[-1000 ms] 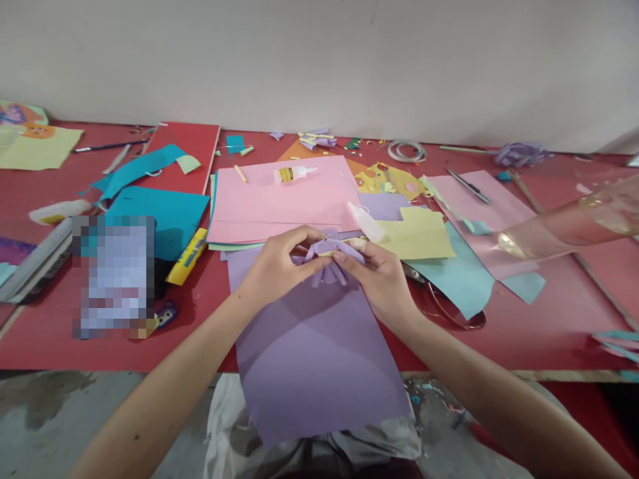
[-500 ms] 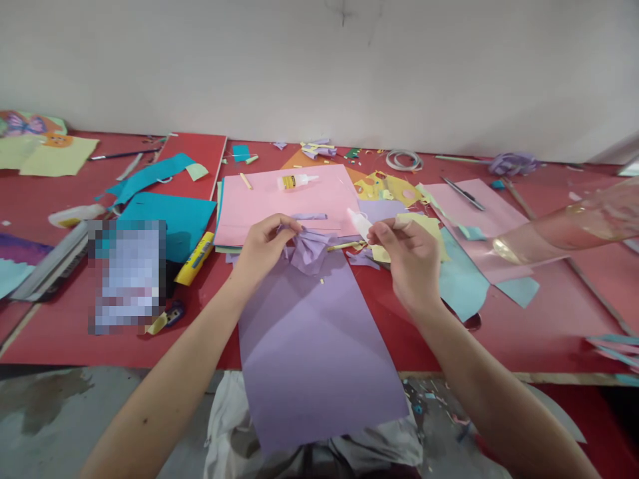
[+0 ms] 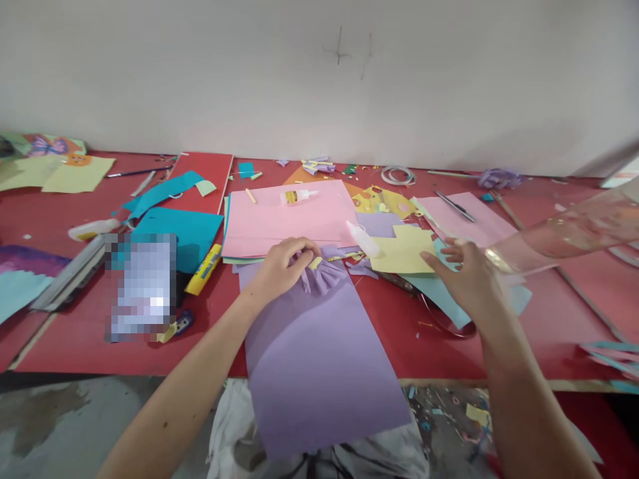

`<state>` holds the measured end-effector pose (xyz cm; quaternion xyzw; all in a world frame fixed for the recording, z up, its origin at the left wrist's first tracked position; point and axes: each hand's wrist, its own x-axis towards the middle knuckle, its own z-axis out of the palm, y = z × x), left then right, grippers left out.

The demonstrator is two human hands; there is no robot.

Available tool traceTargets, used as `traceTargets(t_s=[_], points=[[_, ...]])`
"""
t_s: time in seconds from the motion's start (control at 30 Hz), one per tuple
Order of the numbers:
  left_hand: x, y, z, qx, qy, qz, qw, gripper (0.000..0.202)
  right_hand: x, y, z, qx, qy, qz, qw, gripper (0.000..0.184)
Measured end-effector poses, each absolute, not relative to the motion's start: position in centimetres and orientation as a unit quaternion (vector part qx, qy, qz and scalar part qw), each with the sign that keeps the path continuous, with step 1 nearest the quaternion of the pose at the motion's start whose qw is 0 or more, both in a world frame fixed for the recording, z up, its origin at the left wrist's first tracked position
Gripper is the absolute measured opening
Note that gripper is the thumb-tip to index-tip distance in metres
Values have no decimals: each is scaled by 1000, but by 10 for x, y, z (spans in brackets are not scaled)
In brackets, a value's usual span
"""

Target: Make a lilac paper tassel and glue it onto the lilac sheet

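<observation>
Pinched in my left hand [image 3: 284, 269] is a piece of pleated purple paper [image 3: 324, 278], fanned out above a large purple sheet [image 3: 324, 359] that hangs over the table's front edge. A small pale yellow bit shows by my fingertips. My right hand [image 3: 464, 276] is open, fingers apart and nothing in it, above light blue paper at the edge of a pale yellow sheet [image 3: 399, 251]. A white glue bottle [image 3: 363, 239] with a pinkish tip lies on its side against that sheet. Scissors [image 3: 444, 322] lie partly covered under the papers.
Another glue bottle [image 3: 297, 196] lies on stacked pink sheets [image 3: 279, 226]. To the left are a yellow glue stick [image 3: 204, 269] and a blurred-out rectangle [image 3: 144, 286]. A clear bottle-like object [image 3: 574, 223] lies at right, near my right wrist. A pen [image 3: 455, 206] sits farther back.
My right hand has let go of the glue bottle, which now lies on the papers, and has moved right with its fingers spread. My left hand still holds the pleated paper.
</observation>
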<state>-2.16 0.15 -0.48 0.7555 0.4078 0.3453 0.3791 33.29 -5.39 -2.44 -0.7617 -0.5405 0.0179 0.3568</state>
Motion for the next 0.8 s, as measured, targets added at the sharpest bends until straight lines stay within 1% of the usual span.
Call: traceTargets(t_s=[0.07, 0.13, 0.23, 0.33, 0.37, 0.4, 0.47, 0.57, 0.63, 0.73, 0.8], points=[[-22, 3, -5, 758, 410, 353, 364, 21, 335, -50, -28, -761, -526, 75, 372, 45], [-23, 4, -6, 755, 405, 369, 360, 21, 332, -46, -24, -743, -522, 96, 407, 35], [-25, 6, -7, 747, 398, 402, 350, 18, 321, -47, -6, -713, -504, 48, 485, 22], [-26, 6, -5, 734, 404, 420, 349, 17, 305, -56, 21, -679, -472, -33, 562, 18], [-26, 6, -4, 726, 408, 426, 354, 16, 298, -59, 30, -661, -465, -47, 587, 18], [-26, 6, -2, 716, 412, 432, 362, 15, 291, -62, 37, -628, -454, -43, 631, 18], [-26, 5, 0, 696, 414, 450, 377, 16, 278, -63, 47, -595, -481, 27, 644, 22], [-26, 4, 2, 669, 403, 481, 399, 21, 260, -53, 48, -564, -498, 113, 649, 23], [-27, 5, 2, 650, 395, 503, 410, 24, 247, -42, 43, -552, -516, 174, 631, 23], [-28, 7, 0, 613, 393, 528, 438, 36, 229, -28, 33, -544, -548, 238, 589, 19], [-28, 8, -2, 606, 395, 523, 450, 35, 219, -24, 26, -547, -560, 278, 557, 20]])
